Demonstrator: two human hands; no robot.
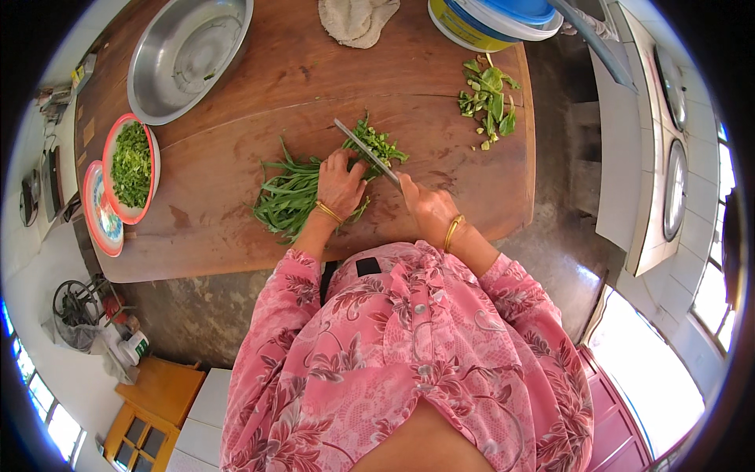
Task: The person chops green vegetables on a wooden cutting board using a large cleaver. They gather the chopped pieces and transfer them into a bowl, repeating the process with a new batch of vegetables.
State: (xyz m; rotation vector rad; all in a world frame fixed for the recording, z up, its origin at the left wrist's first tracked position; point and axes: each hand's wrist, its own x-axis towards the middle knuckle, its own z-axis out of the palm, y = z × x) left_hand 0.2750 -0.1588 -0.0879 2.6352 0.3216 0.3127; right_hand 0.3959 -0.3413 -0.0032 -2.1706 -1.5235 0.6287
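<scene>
My right hand (429, 207) grips the handle of a kitchen knife (368, 152), whose blade points up and to the left across the greens. Under my left hand (341, 183), fingers bent close to the blade, a bunch of long leafy greens (286, 194) is pressed to the wooden table. Chopped pieces of green (380, 144) lie on the blade's far right side. Gold-coloured bangles circle both wrists. At the left, an enamel bowl with a red rim (131, 168) holds finely chopped greens. Trimmed leaves and stem bits (491, 106) form a loose pile near the table's right edge.
A large steel basin (144, 65) stands at the back left. A floral enamel dish (106, 221) sits partly beneath the red-rimmed bowl. A beige cloth (358, 20) and a plastic bucket (472, 29) are along the far side. The wooden table (218, 248) has a rounded near-left corner.
</scene>
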